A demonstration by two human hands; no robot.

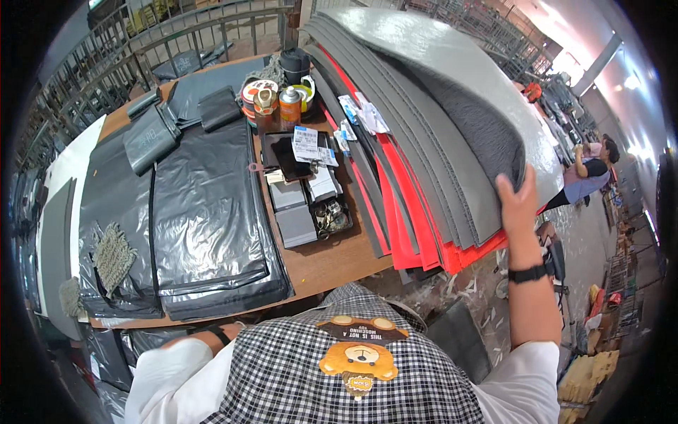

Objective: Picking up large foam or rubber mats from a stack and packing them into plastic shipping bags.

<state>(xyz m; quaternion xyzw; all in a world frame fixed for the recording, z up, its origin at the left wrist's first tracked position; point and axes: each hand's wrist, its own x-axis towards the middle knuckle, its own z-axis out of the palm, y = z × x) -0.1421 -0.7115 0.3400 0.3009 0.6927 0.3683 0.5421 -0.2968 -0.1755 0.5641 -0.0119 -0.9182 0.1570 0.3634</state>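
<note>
The right hand (518, 201) grips and lifts the corner of a top grey mat (452, 106); it looks floppy, bulky, best held at its edge. The left hand is hidden.

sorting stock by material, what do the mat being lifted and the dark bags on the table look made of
The top grey mat, gripped at its edge by the right hand, looks like rubber or foam backing, matte outside with a fuzzy, carpet-like underside. The dark bags look like thin plastic film: glossy, wrinkled, catching light.
</note>
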